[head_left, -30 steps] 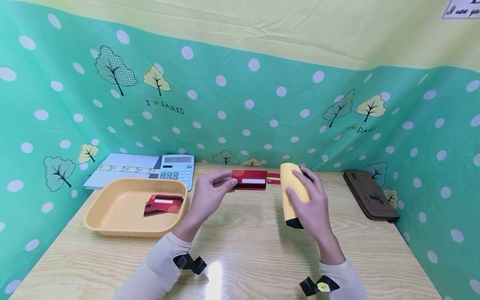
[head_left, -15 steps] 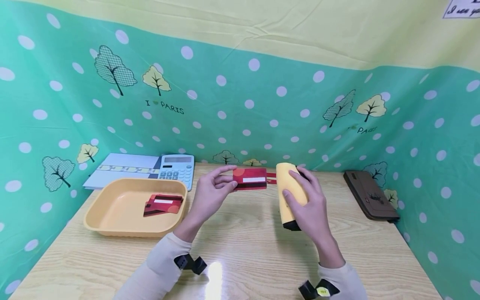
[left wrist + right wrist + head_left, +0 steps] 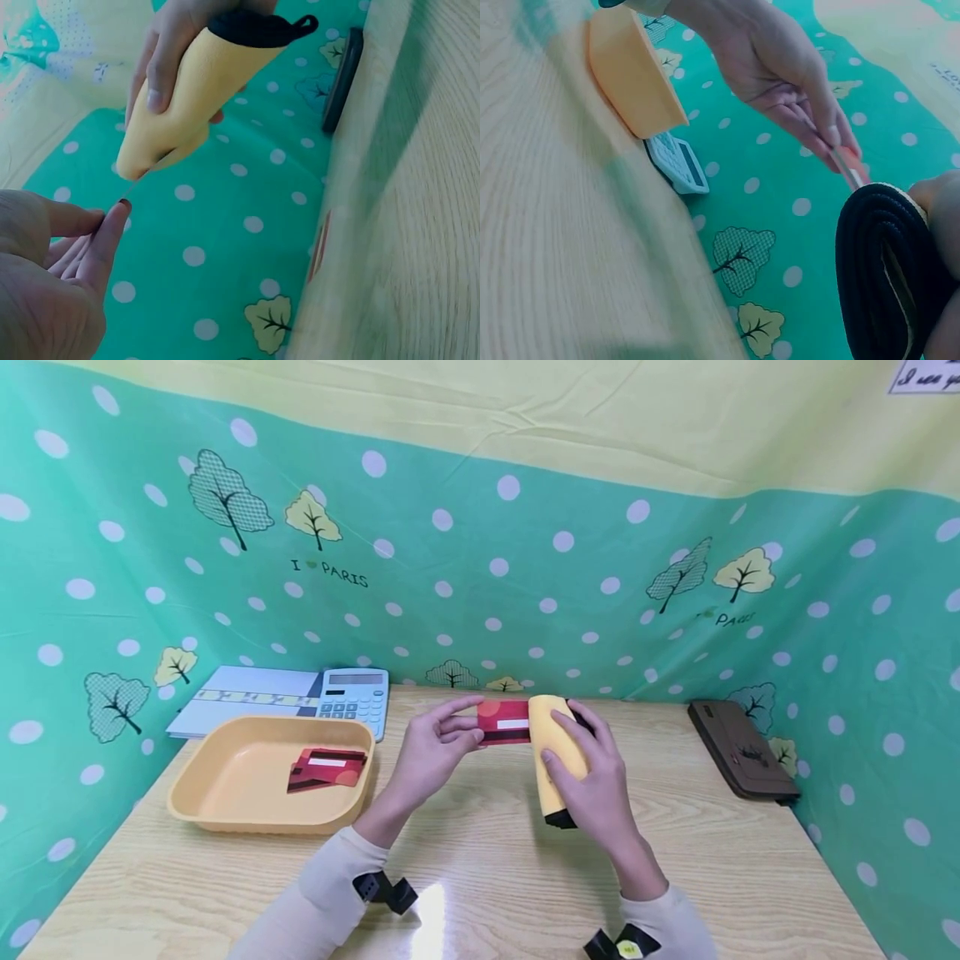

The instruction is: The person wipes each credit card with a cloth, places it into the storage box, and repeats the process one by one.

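My left hand [image 3: 438, 743] pinches a red bank card [image 3: 502, 722] between thumb and fingers, over the middle of the table. The card's far end meets the left side of a yellow wallet [image 3: 551, 752] with black ends. Whether that end is inside a slot or behind the wallet, I cannot tell. My right hand [image 3: 600, 772] grips the wallet from the right, holding it upright and slightly tilted. In the left wrist view, the wallet [image 3: 202, 90] shows a slit near the card edge and a black end with a loop. Layered black edging [image 3: 866, 247] shows in the right wrist view.
At the left, an orange tray [image 3: 225, 822] holds red cards [image 3: 330, 768]. A blue calculator [image 3: 354, 697] and a light folder [image 3: 247, 681] lie behind it. A brown case [image 3: 742, 752] lies at the right. Green dotted cloth [image 3: 480, 568] encloses the table [image 3: 465, 877].
My right hand has moved left with the wallet, and my left hand slightly right with the card. The gap between card and wallet has closed; part of the card is now hidden.
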Demonstrator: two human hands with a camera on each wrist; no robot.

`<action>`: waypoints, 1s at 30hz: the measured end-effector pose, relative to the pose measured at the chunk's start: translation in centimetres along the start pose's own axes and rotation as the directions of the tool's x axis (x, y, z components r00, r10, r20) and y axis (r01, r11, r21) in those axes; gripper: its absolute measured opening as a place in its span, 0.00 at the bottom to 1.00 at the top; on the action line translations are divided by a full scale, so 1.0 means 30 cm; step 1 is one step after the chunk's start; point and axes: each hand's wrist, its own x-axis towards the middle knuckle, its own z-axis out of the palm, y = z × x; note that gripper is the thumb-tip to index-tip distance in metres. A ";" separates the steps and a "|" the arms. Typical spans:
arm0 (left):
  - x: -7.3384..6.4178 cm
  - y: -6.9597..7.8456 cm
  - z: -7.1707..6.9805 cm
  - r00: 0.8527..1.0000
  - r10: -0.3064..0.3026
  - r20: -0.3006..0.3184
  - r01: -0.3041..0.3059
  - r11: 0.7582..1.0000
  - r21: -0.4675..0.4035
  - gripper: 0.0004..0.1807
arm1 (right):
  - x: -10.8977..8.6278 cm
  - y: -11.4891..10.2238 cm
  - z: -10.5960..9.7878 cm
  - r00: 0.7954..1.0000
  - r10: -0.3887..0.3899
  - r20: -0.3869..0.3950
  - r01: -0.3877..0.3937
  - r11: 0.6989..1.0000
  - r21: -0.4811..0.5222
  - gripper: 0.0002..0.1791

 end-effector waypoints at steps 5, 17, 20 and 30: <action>-0.005 -0.006 0.009 0.999 -0.018 0.031 0.018 1.000 -0.010 0.26 | -0.011 -0.001 0.020 0.999 -0.027 0.016 0.027 1.000 -0.003 0.32; -0.012 -0.021 0.029 0.999 -0.010 0.052 0.012 1.000 -0.027 0.25 | -0.028 -0.035 0.058 0.996 -0.069 0.053 0.068 0.997 0.020 0.31; -0.013 -0.021 0.031 0.998 0.000 0.062 0.003 0.999 -0.045 0.24 | -0.029 -0.046 0.061 0.995 -0.069 0.069 0.067 0.997 0.024 0.31; -0.015 -0.018 0.036 0.997 -0.008 0.076 0.012 0.999 -0.051 0.24 | -0.035 -0.056 0.063 0.994 -0.067 0.081 0.066 0.998 0.017 0.30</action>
